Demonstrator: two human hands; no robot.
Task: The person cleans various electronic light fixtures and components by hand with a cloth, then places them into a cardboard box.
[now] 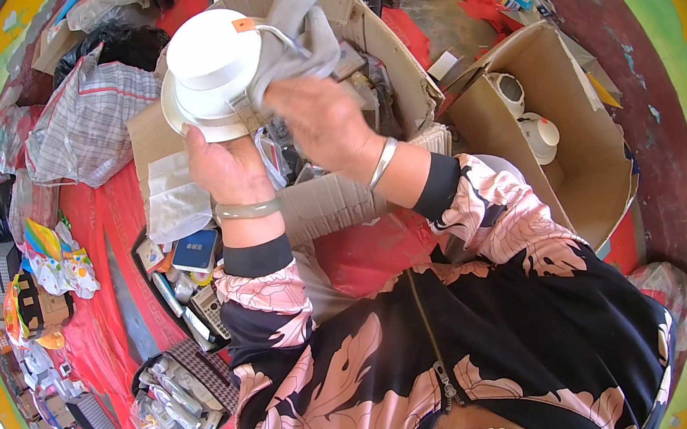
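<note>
A white cup (214,49) with an orange sticker near its edge and a white saucer (179,115) against it are held up together over an open carton. My left hand (226,168) is closed on the saucer from below, its thumb along the rim. A grey cloth (309,46), blurred by motion, is gripped in my right hand (321,120) and lies against the right side of the cup and saucer. The cloth partly covers the cup's handle. My right fingers are smeared and partly hidden by the cloth.
The open carton (391,56) under my hands holds assorted items. To the right, a taller cardboard box (582,179) contains a white cup (540,139) and another white piece (508,92). Bags and small goods crowd the red-covered floor at left, including a plaid bag (85,120).
</note>
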